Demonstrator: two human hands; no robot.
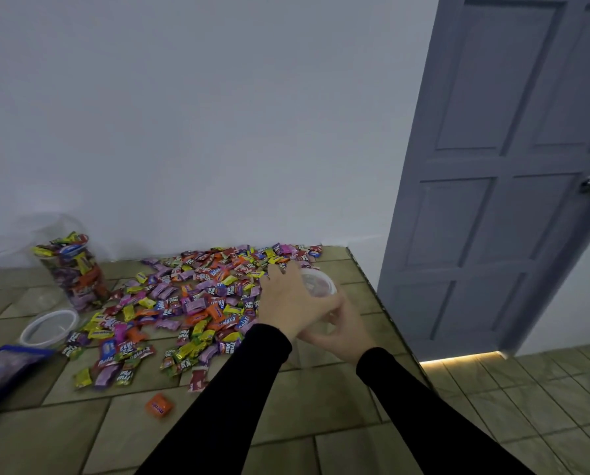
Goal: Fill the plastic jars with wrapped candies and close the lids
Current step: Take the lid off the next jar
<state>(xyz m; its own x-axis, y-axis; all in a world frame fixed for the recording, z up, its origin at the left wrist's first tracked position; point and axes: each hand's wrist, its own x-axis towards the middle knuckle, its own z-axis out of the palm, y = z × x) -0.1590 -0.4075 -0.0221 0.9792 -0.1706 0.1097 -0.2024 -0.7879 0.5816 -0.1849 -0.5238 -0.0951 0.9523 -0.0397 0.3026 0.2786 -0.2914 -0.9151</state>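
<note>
- A person in black sleeves works at a tile-patterned table (pixel 81 423) that fills the lower half of the frame, with a white wall behind it.
- Right of centre, the right hand (pixel 341 332) grips a clear plastic jar (pixel 317 286) from below, fingers curled round its side; the jar tilts with its open mouth toward the upper right, a few candies visible inside.
- The left hand (pixel 288 296) lies over the near side of that jar, fingers stretched toward the sweets; whether the fingertips pinch anything cannot be told.
- A wide heap of wrapped candies (pixel 197 299) in purple, yellow, orange and red spreads across the centre of the table, touching the left hand.
- At centre left, a second jar (pixel 76 272) stands upright, filled to the top with candies and without a lid.
- Just below it, at the left, an empty jar (pixel 48 327) with a white rim lies open.
- A blue-and-purple bag (pixel 2 371) rests at the left edge.
- One orange candy (pixel 160 405) lies alone, lower centre.
- A grey panelled door (pixel 499 166) fills the right side.
</note>
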